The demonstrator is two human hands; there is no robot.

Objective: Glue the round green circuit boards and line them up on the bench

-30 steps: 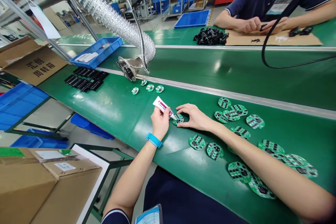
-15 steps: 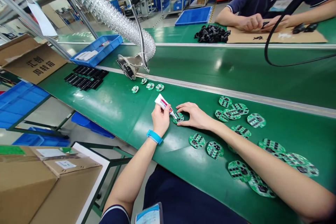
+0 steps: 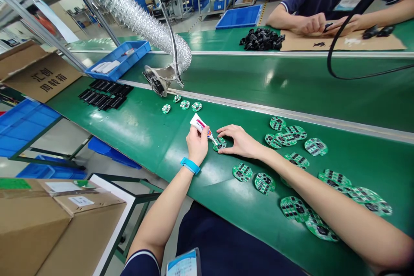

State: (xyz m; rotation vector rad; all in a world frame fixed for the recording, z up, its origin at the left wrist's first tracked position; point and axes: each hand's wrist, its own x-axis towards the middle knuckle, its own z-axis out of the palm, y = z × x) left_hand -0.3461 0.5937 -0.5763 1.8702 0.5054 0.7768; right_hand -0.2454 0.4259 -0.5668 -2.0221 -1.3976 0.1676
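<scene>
My left hand (image 3: 197,143) is closed around a white glue tube (image 3: 199,122), whose nozzle points down at a small green circuit board (image 3: 220,144) on the bench. Thumb and fingers of my right hand (image 3: 238,140) grip that board by its edge from the right. Nearer to me lie two more circuit boards, one round (image 3: 242,172) and one beside it (image 3: 264,183). Several others are grouped on the right, some overlapping (image 3: 293,208) and partly hidden by my right forearm. Beyond the tube sit several smaller boards (image 3: 185,105).
A silver extraction hose (image 3: 136,17) hangs over the bench, its nozzle (image 3: 159,81) low. Black parts (image 3: 105,94) lie at left beside a blue tray (image 3: 119,62) and a cardboard box (image 3: 42,73). Across the bench, a co-worker's hands (image 3: 326,25) work near a black pile (image 3: 262,39).
Both hands stay almost in the same place, with the tube's nozzle still at the board. The whole view has shifted very slightly.
</scene>
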